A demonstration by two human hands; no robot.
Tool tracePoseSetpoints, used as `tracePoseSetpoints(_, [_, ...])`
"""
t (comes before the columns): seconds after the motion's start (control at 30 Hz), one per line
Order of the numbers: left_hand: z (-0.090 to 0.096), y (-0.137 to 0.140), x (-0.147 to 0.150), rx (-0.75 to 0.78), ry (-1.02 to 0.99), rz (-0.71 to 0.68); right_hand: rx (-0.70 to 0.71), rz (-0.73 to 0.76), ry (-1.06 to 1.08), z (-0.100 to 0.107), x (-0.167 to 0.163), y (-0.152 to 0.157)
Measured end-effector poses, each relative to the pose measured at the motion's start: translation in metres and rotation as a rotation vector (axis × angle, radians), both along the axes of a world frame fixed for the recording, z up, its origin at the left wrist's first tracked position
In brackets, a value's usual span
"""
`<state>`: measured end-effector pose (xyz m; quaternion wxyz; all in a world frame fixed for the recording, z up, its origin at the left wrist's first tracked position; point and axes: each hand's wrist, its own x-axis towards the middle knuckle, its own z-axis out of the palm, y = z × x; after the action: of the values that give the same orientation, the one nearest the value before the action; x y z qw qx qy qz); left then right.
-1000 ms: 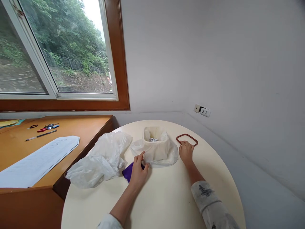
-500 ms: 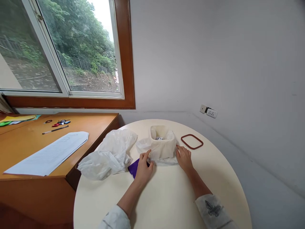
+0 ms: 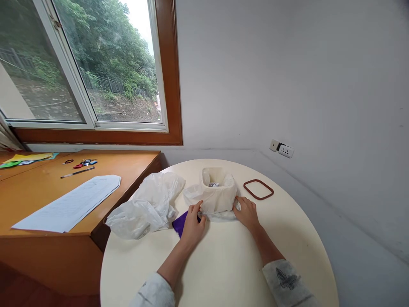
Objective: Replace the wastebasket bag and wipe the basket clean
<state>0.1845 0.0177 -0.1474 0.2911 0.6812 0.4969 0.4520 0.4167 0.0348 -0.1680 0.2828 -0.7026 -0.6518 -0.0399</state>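
Cream, thin-walled and draped in translucent plastic, the bin (image 3: 219,198) stands upright toward the far middle of the round worktop (image 3: 228,266), with crumpled paper (image 3: 214,184) showing inside its mouth. The right hand (image 3: 246,213) is what differs most: a second ago its fingers were at the near edge of the reddish-brown ring (image 3: 253,194) lying to the right, and now they touch the plastic at the bin's near right side, while the ring lies untouched on the worktop. Its grip is half closed, thumb and forefinger slightly parted; whether a fold of the liner (image 3: 193,194) is caught between them I cannot tell. The left hand (image 3: 193,224) has stayed by the bin's near left corner, its grip loosely curved with the thumb apart from the fingers, and I cannot tell whether it has hold of the plastic. A purple piece (image 3: 179,222) lies partly under that hand, sticking out on its left. Farther left, the loose white bag (image 3: 153,200) keeps its rumpled heap. The whole view has swung a little to the left, so more shows of the wooden worktop (image 3: 137,164) with its paper sheets (image 3: 73,204) and pen (image 3: 77,172), and a curtain edge (image 3: 9,136) has come into sight by the window.
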Motion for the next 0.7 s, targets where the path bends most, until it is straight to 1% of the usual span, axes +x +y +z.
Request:
tracePoseSetpoints(0.23, [-0.0002, -0.0001, 0.0000, 0.001, 0.026, 0.001, -0.033, 0.009, 0.010, -0.0003, 0.0016, -0.0008])
tracePoseSetpoints(0.7, [-0.0046, 0.0036, -0.0017, -0.011, 0.063, -0.024, 0.002, 0.000, -0.011, -0.0045, 0.0034, 0.0026])
